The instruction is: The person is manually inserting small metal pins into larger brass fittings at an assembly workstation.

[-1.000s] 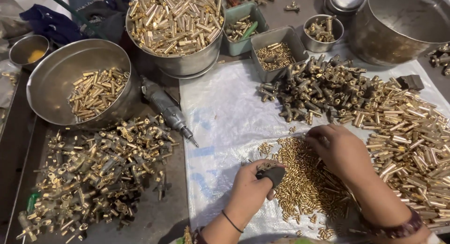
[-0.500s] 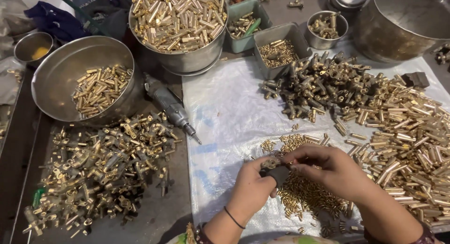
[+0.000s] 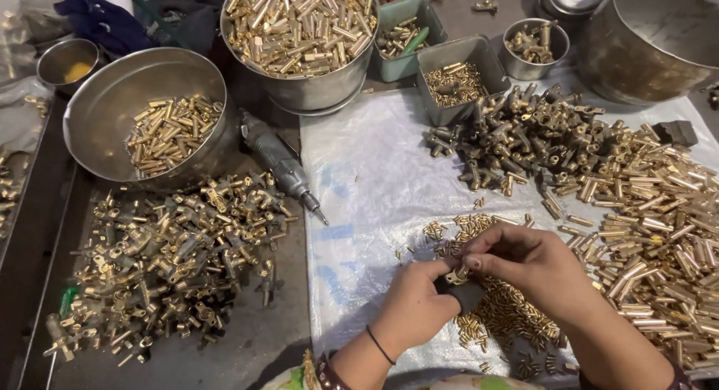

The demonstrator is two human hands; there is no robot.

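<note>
My left hand (image 3: 416, 304) grips a small black block (image 3: 462, 291) low in the middle of the view. My right hand (image 3: 532, 266) meets it from the right, its fingertips pinching a small brass piece (image 3: 457, 273) against the top of the block. Both hands hover over a heap of tiny brass pins (image 3: 498, 304) spread on a white plastic sheet (image 3: 367, 188).
Brass tubes (image 3: 659, 225) pile up at the right, dark brass fittings (image 3: 524, 135) behind the hands, assembled fittings (image 3: 172, 262) at the left. A powered hand tool (image 3: 281, 161) lies left of the sheet. Steel bowls (image 3: 150, 116) and small trays (image 3: 457, 79) of brass parts line the back.
My right hand came in from the pin heap at the right and joined my left hand at the black block, bringing a small brass piece.
</note>
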